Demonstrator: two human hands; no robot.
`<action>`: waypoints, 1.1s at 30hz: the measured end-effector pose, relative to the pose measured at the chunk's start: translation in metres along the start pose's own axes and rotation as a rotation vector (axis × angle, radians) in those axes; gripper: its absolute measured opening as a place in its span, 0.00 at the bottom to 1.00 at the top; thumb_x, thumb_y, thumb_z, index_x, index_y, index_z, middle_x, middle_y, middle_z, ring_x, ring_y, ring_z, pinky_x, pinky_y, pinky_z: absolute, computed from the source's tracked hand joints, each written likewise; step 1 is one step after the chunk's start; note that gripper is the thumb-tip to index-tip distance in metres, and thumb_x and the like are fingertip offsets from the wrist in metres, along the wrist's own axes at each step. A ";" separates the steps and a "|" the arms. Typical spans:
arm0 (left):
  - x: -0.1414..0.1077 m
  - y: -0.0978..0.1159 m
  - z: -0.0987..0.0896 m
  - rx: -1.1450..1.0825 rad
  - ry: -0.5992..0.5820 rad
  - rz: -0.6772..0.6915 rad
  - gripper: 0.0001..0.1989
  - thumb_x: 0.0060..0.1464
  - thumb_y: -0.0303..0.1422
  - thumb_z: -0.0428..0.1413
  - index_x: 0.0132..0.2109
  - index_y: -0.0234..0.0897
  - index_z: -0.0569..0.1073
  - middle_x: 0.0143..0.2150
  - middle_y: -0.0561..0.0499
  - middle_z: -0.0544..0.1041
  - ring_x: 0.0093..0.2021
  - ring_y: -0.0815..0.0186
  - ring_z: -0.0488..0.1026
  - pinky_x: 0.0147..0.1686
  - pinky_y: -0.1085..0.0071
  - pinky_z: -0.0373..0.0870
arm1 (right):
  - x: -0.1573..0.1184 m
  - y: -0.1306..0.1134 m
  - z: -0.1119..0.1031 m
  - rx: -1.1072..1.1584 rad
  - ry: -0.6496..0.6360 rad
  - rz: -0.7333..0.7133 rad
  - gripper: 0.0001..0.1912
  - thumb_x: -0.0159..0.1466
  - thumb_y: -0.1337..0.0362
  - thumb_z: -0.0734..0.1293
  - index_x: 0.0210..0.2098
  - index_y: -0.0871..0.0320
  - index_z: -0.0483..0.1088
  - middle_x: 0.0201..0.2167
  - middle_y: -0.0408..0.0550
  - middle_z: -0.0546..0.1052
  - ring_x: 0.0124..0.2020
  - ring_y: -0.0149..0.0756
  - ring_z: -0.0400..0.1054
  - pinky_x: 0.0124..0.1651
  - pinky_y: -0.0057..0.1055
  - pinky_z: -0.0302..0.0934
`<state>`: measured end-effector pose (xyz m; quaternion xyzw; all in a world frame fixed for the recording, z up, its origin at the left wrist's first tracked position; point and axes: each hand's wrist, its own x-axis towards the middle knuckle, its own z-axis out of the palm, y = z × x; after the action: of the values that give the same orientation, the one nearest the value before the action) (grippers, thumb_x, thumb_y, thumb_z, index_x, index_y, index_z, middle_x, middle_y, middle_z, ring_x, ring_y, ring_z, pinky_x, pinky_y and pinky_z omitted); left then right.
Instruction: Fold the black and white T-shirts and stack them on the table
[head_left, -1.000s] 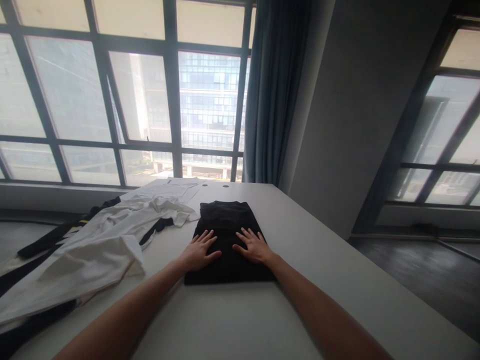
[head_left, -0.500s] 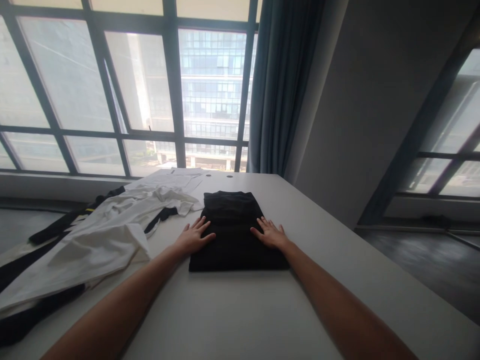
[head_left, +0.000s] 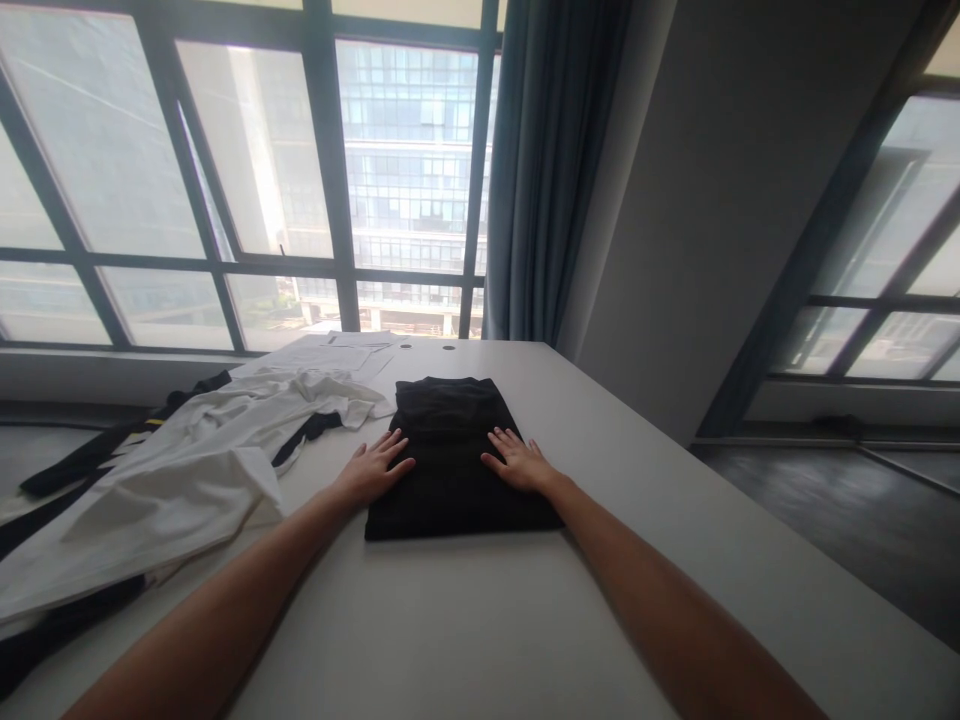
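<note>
A folded black garment lies flat on the white table, with a narrower folded layer on its far part. My left hand rests on its left edge, fingers spread. On the right edge lies my right hand, flat, its fingers apart too. Neither hand grips the cloth. Both forearms reach in from the bottom of the view.
White and black clothes lie loosely spread along the table's left side. Papers are at the far end, near two dark round spots. Beyond stand windows and a blue-grey curtain; the table's right edge runs diagonally.
The camera view has shifted slightly, so the whole scene sits a little further left. Both hands remain spread on the black garment, which looks the same.
</note>
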<state>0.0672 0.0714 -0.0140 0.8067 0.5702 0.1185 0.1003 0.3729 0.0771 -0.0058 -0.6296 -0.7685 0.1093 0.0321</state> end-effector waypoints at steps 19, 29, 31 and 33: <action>-0.051 0.100 -0.062 0.279 -0.277 0.288 0.14 0.53 0.38 0.59 0.46 0.39 0.75 0.45 0.44 0.78 0.43 0.53 0.77 0.38 0.66 0.70 | -0.023 -0.035 -0.034 -0.062 0.096 -0.079 0.32 0.68 0.49 0.60 0.66 0.59 0.62 0.67 0.57 0.62 0.67 0.51 0.54 0.69 0.52 0.38; -0.031 0.073 -0.062 0.142 0.122 0.113 0.13 0.62 0.38 0.51 0.51 0.39 0.70 0.44 0.43 0.80 0.44 0.54 0.77 0.41 0.65 0.68 | -0.059 -0.065 -0.076 -0.172 -0.030 -0.179 0.33 0.50 0.60 0.76 0.56 0.54 0.73 0.50 0.56 0.78 0.49 0.53 0.73 0.47 0.37 0.65; -0.030 0.062 -0.065 0.150 0.029 0.182 0.22 0.53 0.43 0.61 0.52 0.41 0.71 0.46 0.45 0.79 0.45 0.53 0.77 0.40 0.66 0.69 | -0.056 -0.055 -0.080 -0.240 0.044 -0.096 0.20 0.53 0.64 0.72 0.47 0.55 0.78 0.45 0.55 0.80 0.47 0.51 0.74 0.44 0.35 0.65; -0.029 0.051 -0.070 0.189 -0.080 0.183 0.29 0.40 0.42 0.68 0.51 0.41 0.73 0.46 0.45 0.79 0.45 0.51 0.76 0.39 0.66 0.70 | -0.051 -0.038 -0.085 -0.204 0.065 -0.043 0.16 0.54 0.64 0.72 0.43 0.55 0.79 0.43 0.53 0.80 0.46 0.49 0.74 0.42 0.34 0.64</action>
<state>0.0823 0.0293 0.0657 0.8652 0.4985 0.0408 0.0353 0.3630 0.0316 0.0888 -0.6160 -0.7877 0.0093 -0.0052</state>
